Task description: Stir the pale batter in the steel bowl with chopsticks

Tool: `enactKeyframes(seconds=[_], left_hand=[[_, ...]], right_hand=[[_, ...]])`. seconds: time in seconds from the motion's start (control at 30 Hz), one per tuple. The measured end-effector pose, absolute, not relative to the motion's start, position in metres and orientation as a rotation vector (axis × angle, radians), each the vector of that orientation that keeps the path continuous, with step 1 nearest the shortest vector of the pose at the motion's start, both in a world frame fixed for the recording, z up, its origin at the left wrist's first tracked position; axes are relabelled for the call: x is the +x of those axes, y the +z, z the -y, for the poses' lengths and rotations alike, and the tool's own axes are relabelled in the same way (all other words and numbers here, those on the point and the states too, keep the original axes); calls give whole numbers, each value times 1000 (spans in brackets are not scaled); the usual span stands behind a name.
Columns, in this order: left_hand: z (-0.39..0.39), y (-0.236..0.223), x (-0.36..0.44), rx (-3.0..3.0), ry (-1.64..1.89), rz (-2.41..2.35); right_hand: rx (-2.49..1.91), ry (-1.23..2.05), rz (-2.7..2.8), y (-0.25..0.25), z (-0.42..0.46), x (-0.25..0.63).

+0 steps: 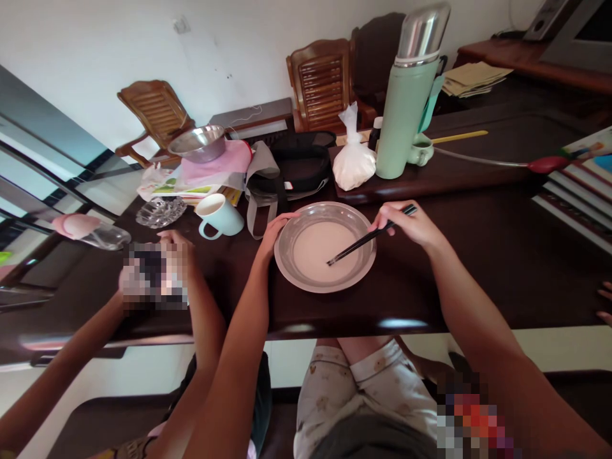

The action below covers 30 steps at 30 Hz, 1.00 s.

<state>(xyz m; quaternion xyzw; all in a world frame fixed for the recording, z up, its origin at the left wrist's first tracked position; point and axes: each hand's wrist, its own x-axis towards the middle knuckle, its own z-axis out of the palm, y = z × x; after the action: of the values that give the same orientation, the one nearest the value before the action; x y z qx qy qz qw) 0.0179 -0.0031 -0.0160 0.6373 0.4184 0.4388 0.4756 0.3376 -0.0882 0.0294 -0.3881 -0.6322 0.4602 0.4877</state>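
A shallow metal bowl (283,270) stands on the dark table in front of me, with a smooth, milky off-white liquid (318,245) in it. My left hand (278,228) grips the bowl's left side, its fingers along the rim. Over the right rim, my right hand (399,222) is closed around a pair of black chopsticks (361,243). Their tips slant down to the left into the liquid near the bowl's middle. Behind the bowl sits a knotted clear plastic bag of white powder (354,167).
A tall green thermos (404,121), a white mug (221,215), a glass ashtray (161,211) and a grey-black bag (296,169) stand behind. Another person's hands (179,245) hold a blurred object at left. Stacked books (574,201) lie right; another person's fingers (605,299) show at the right edge.
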Motion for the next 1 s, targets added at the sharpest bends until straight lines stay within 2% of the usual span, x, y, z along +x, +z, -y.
enactKeyframes(seconds=[0.1, 0.27, 0.43, 0.63, 0.8, 1.0], left_hand=[[2, -16, 18, 1559, 1079, -1006], [1, -18, 17, 1565, 1098, -979], [1, -21, 15, 1555, 1082, -997], [1, -20, 14, 1559, 1078, -984], [2, -18, 14, 1566, 1077, -981], [1, -20, 13, 1550, 1077, -979]], right_hand=[[-947, 1157, 1607, 30, 89, 333], [-965, 988, 1460, 30, 87, 340], [-924, 1166, 1594, 30, 89, 335], [-964, 1023, 1513, 31, 89, 339], [-938, 1183, 1595, 31, 89, 337], [-963, 1054, 1527, 32, 89, 340]])
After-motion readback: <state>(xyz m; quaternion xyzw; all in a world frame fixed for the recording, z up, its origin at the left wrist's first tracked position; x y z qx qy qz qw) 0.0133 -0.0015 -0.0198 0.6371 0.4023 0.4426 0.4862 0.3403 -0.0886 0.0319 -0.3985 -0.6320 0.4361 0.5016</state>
